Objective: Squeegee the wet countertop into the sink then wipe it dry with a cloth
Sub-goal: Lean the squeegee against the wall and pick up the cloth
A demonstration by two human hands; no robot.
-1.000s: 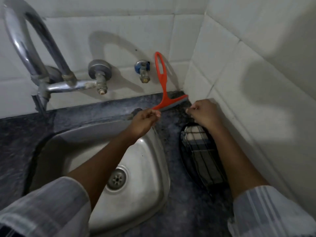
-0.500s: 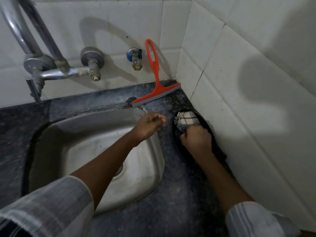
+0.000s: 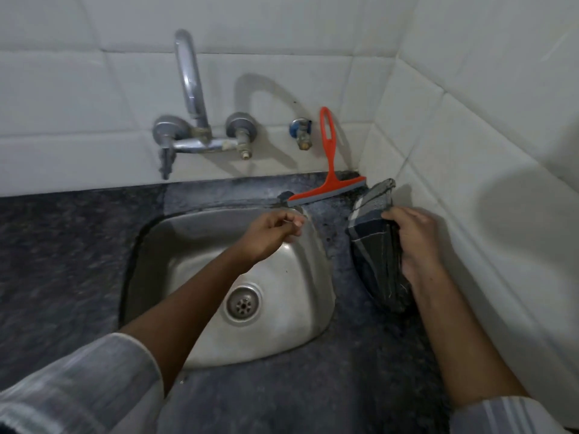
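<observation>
An orange squeegee (image 3: 329, 170) leans against the back wall tiles, its blade resting on the dark speckled countertop (image 3: 344, 386) behind the steel sink (image 3: 291, 308). My right hand (image 3: 415, 239) grips a dark checked cloth (image 3: 372, 245) to the right of the sink, lifted partly off the counter near the side wall. My left hand (image 3: 274, 228) hovers over the sink's back right corner, fingers curled loosely and holding nothing. Neither hand touches the squeegee.
A chrome wall tap (image 3: 194, 120) with two knobs arches over the sink's back left. A small blue-handled valve (image 3: 301, 130) sticks out of the wall beside the squeegee handle. White tiled walls meet in the corner at the right.
My right hand closed on the cloth and raised it off the counter. My left hand drew back from the squeegee blade over the sink. The view pulled back and tilted up.
</observation>
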